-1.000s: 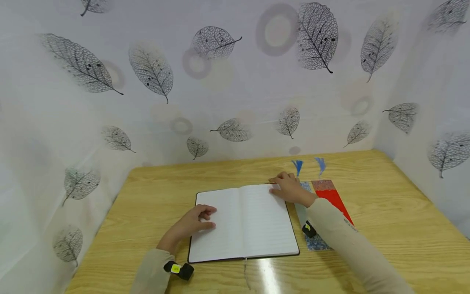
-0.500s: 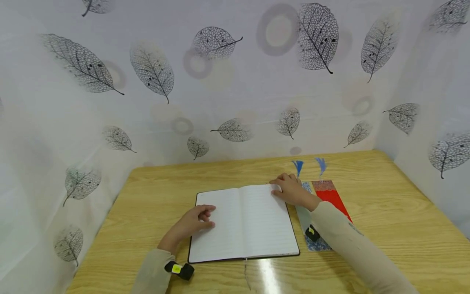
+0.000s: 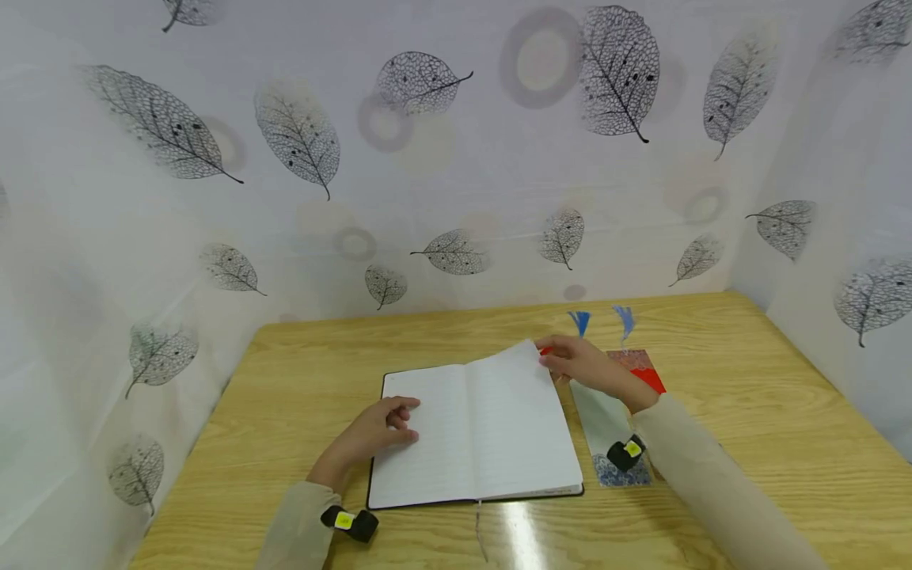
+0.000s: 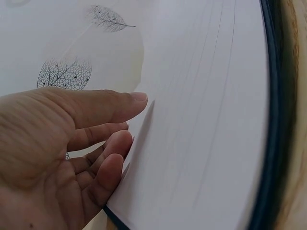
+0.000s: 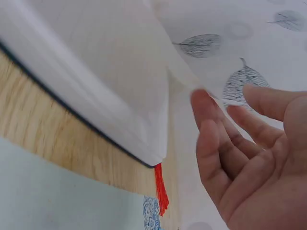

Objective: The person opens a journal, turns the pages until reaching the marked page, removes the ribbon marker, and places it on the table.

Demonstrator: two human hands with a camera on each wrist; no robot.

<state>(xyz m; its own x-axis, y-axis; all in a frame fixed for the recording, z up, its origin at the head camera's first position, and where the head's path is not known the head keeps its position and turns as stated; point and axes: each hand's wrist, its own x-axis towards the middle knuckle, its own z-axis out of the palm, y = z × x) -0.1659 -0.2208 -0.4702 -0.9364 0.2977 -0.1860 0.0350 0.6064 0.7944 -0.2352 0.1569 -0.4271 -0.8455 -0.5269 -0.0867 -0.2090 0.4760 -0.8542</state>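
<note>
An open notebook [image 3: 435, 443] with lined white pages and a dark cover lies on the table. My left hand [image 3: 370, 431] rests at its left page, fingers loosely bent, thumb on the paper in the left wrist view. At the far right corner, my right hand [image 3: 587, 368] touches a raised page [image 3: 523, 356] with its fingertips. The right wrist view shows the page edge at the fingertips, with the thumb held apart from them. A red tassel [image 5: 161, 189] sticks out at the notebook's corner. The grey ribbon [image 3: 480, 530] hangs from the near edge of its spine.
Right of the notebook lies a pale bookmark [image 3: 602, 419] with blue patterned ends and a blue tassel [image 3: 580, 323]. Beside it, a red bookmark [image 3: 644, 372] with a lighter blue tassel [image 3: 624, 321] is partly under my right arm. A leaf-printed curtain [image 3: 456, 198] surrounds the wooden table [image 3: 321, 348].
My right hand has shifted slightly right, and the right page's far corner has lifted off the pages beneath. The left hand has stayed in place.
</note>
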